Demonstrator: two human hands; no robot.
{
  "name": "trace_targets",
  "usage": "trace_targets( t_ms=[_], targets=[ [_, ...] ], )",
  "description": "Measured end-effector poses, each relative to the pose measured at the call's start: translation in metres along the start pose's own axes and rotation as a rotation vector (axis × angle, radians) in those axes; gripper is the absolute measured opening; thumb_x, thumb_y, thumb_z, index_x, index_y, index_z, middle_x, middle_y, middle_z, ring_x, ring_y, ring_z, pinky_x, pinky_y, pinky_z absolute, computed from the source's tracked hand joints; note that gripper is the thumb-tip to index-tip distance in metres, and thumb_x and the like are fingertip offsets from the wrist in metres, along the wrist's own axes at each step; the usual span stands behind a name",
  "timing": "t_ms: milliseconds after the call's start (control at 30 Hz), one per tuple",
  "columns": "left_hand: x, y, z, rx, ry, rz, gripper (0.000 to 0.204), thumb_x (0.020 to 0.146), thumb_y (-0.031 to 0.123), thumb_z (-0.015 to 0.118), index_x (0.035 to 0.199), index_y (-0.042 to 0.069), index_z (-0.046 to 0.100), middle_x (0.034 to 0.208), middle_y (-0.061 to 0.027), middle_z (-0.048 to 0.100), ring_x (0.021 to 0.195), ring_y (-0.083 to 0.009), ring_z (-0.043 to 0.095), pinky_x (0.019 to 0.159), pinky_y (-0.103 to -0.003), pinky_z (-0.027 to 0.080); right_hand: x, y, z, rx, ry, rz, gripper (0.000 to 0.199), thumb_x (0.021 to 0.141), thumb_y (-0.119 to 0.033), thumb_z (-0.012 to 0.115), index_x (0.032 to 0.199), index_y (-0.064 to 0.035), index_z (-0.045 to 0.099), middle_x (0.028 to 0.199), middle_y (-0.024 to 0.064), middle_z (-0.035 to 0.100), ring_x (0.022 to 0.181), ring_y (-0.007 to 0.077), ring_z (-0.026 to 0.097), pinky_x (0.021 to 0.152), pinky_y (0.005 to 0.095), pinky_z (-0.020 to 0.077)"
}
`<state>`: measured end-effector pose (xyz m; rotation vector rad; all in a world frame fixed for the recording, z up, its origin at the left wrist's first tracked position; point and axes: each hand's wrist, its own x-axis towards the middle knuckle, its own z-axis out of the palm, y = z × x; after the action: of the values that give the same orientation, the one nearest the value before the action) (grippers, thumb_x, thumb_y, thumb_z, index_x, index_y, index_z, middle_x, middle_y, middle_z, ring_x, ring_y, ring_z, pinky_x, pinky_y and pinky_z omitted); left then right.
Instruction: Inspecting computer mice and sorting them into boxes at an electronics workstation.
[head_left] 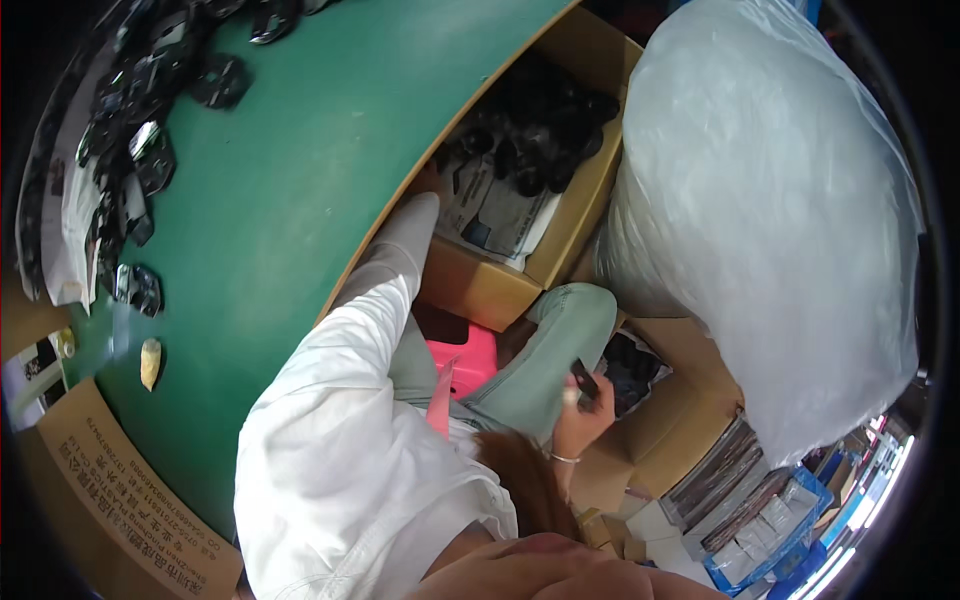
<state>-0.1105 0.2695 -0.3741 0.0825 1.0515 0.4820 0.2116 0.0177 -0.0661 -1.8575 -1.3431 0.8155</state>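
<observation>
Black and slim, the small part [584, 380] stood clamped in the right hand [580, 420] beside the knee, long axis pointing toward the open carton [560, 240] where the left hand [428, 185] reached, grip unclear.

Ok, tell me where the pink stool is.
In the head view, the pink stool sits low centre, under the green table's edge, between the white sleeve and the open cardboard box.

We see even, soft daylight, glare at the lower right, heavy fisheye bending and dark rim corners.
</observation>
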Motion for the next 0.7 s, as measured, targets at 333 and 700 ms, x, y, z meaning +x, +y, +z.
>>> trace_targets(
  t_ms=[333, 700],
  targets=[
    [-0.033, -0.086, 0.008, -0.070, 0.297, 0.692, 0.045, 0.095, 0.035, 0.058, 0.122, 0.000, 0.057, 0.114, -0.0139, 0.064, 0.095, -0.0257, 0.063, 0.084, -0.036, 0.050, 0.035, -0.015, 0.017, 0.594, 0.125, 0.275, 0.045, 0.079, 0.006, 0.067, 0.118, -0.0028, 0.049, 0.103, 0.0082, 0.060, 0.085, 0.0169, 0.056, 0.081, 0.0254, 0.0460],
    [-0.296, -0.130, 0.218, -0.202, -0.426, 0.717, 0.041, 0.102, 0.020, 0.043, 0.134, -0.005, 0.041, 0.124, -0.0168, 0.057, 0.109, -0.0234, 0.060, 0.093, -0.034, 0.050, 0.045, -0.087, 0.021, 0.969, 0.046, -0.039, 0.048, 0.085, 0.005, 0.064, 0.128, -0.0002, 0.046, 0.103, 0.0092, 0.059, 0.089, 0.0151, 0.056, 0.087, 0.0262, 0.0445]
  ],
)
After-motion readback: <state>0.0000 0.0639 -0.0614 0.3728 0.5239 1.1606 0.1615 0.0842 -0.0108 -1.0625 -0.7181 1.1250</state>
